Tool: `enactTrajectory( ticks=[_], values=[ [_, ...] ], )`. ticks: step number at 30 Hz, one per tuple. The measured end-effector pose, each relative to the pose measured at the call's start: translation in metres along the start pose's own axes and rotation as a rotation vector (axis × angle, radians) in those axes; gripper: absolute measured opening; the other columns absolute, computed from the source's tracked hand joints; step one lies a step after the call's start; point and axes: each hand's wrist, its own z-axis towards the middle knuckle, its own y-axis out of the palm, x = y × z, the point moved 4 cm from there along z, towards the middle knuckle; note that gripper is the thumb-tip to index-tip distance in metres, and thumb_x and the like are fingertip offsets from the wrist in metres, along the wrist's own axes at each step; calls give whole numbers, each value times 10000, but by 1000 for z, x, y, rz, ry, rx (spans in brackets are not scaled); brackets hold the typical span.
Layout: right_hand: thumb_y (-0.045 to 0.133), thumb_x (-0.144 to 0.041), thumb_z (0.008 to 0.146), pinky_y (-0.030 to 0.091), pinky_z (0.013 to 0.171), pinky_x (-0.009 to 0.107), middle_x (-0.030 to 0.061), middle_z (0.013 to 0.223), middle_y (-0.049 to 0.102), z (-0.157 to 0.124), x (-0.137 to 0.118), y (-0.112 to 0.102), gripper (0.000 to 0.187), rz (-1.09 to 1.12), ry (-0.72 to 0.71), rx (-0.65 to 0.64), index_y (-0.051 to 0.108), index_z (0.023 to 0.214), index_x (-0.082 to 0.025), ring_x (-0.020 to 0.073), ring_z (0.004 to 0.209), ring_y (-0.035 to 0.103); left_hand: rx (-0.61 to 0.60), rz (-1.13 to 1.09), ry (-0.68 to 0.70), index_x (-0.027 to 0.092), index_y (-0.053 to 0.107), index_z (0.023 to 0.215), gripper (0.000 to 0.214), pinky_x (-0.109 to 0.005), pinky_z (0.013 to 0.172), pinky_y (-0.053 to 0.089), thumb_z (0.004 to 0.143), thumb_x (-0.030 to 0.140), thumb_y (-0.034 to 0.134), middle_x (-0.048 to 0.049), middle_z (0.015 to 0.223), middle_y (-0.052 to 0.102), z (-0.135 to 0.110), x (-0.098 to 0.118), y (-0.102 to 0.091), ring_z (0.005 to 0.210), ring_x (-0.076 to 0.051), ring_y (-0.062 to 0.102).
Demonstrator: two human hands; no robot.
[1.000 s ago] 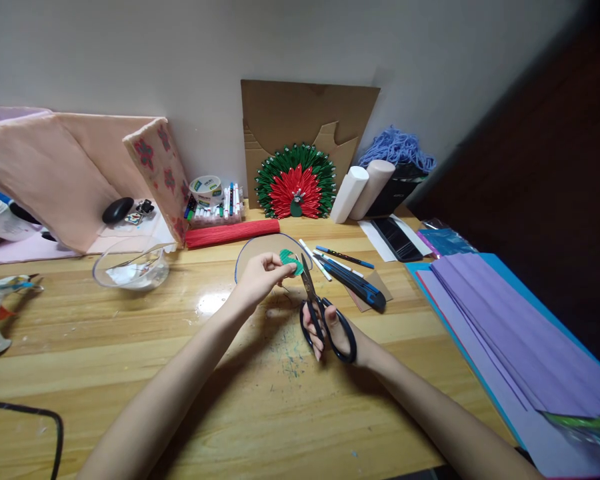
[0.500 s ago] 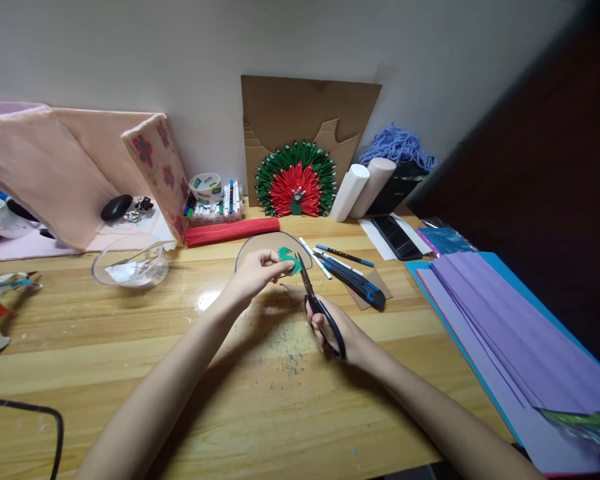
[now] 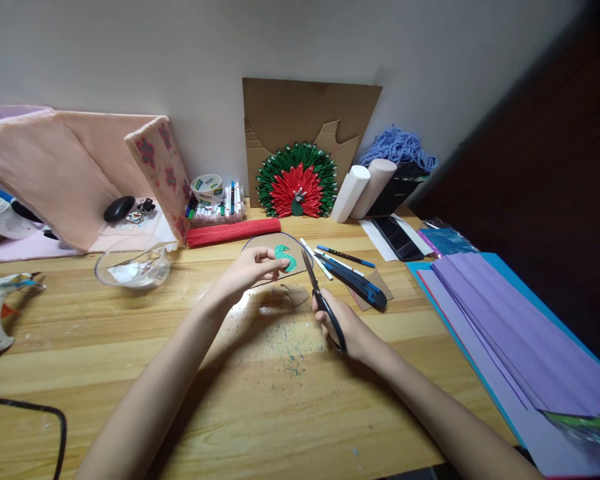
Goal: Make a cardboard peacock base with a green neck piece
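The wooden tabletop point(image 3: 260, 427) is unevenly lit, with glare caught near the left hand point(image 3: 253, 268), soft shadows cast, and the view's right edge darkened and blurred.

Ahead of you a plain grey wall point(image 3: 205, 53) rises behind your pale wooden table point(image 3: 260, 427), its grain running from side to side. On your right a dark brown surface point(image 3: 555, 167) stands in shadow, too dim for you to tell door from furniture. Light glares off the tabletop, left of the middle as you face it
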Motion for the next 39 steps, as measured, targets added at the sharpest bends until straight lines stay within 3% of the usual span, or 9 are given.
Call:
enactTrajectory(
  ticks=[4, 9, 13, 18, 24, 30, 39],
  values=[
    [333, -891, 553, 447, 393, 250, -79, 546, 359, 6, 12, 14, 732, 411, 51, -57, 422, 783, -201, 87, 388, 432, 14, -115, -24, 121, 573, 761, 193, -225, 675, 475, 661, 217, 708, -7, 699, 605, 2, -7, 7, 618, -77, 580],
    [371, -889, 533, 488, 391, 273, -63, 557, 416, 9, 7, 25, 732, 612, 90, -81, 436, 730, -187, 77, 370, 452, 95, -252, -85, 129, 531, 803, 226, -284, 743, 517, 652, 116, 698, -43, 762, 650, 3, -17, 17, 665, -138, 664],
    [391, -865, 569, 492, 388, 272, -62, 560, 417, 6, 5, 28, 703, 625, 69, -89, 443, 744, -186, 82, 384, 457, 123, -291, -79, 120, 574, 971, 343, -262, 763, 515, 658, 125, 714, -74, 855, 678, 3, -20, 21, 723, -136, 671],
    [401, -831, 620, 503, 425, 258, -60, 584, 412, 1, 6, 32, 674, 581, 20, -87, 466, 788, -182, 75, 414, 463, 180, -327, -84, 98, 615, 775, 183, -186, 713, 496, 648, 154, 734, -56, 774, 671, 2, -24, 27, 689, -87, 638],
    [385, -830, 630, 494, 432, 249, -62, 600, 412, -1, 6, 33, 680, 517, -23, -67, 464, 815, -181, 69, 414, 461, 239, -519, -136, 116, 579, 669, 167, -172, 666, 494, 617, 117, 738, -7, 656, 634, -1, -29, 38, 580, -52, 592],
    [333, -825, 660, 452, 415, 226, -76, 540, 375, -3, 6, 31, 688, 414, -48, -73, 465, 864, -182, 79, 410, 433, 257, -445, -151, 118, 570, 643, 193, -174, 621, 482, 609, 165, 754, 11, 616, 604, -4, -28, 39, 539, -44, 558],
    [378, -808, 665, 443, 387, 218, -68, 578, 369, -2, 14, 32, 644, 428, -78, -41, 447, 828, -189, 71, 400, 422, 252, -442, -107, 109, 574, 661, 212, -210, 644, 479, 593, 178, 763, 5, 634, 604, -4, -28, 40, 556, -57, 570]
  ],
)
